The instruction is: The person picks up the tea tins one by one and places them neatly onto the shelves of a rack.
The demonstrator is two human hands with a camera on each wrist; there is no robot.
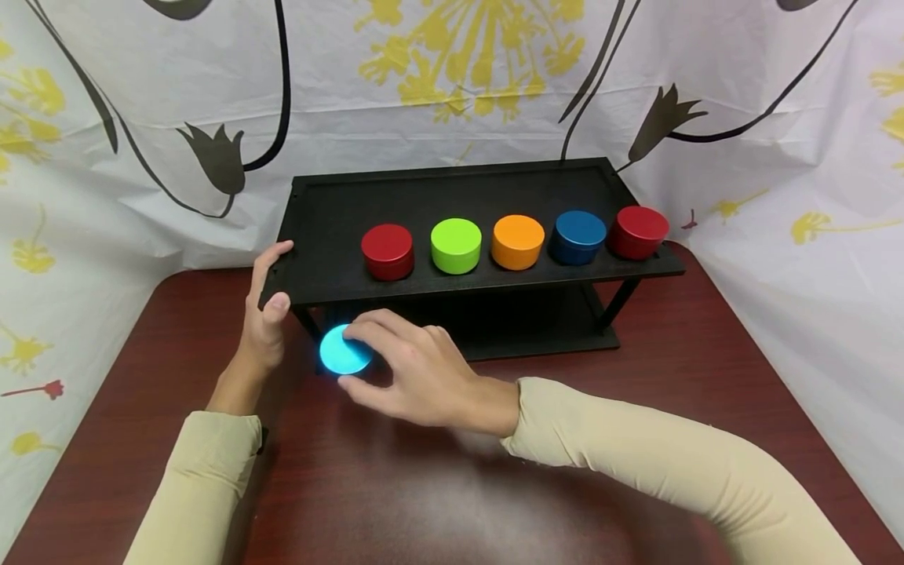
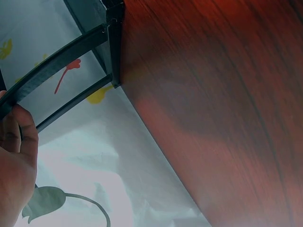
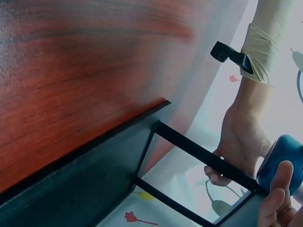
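My right hand (image 1: pixel 424 369) holds a round tin with a bright cyan lid (image 1: pixel 344 351) between thumb and fingers, at the front left of a black two-tier shelf (image 1: pixel 452 188). In the right wrist view this tin (image 3: pixel 284 161) looks darker blue, with fingertips (image 3: pixel 280 182) against its side. My left hand (image 1: pixel 264 329) grips the left end of the shelf's upper board, thumb at the front corner. From the left wrist view, the fingers of that hand (image 2: pixel 19 142) are bent around the end rail (image 2: pixel 57 64).
Along the upper board's front stand a red tin (image 1: pixel 388 253), a lime green tin (image 1: pixel 455 247), an orange tin (image 1: pixel 518 243), a blue tin (image 1: pixel 577 238) and another red tin (image 1: pixel 638 233). The shelf rests on a reddish-brown table (image 1: pixel 395 502) before a patterned white cloth (image 1: pixel 452 125).
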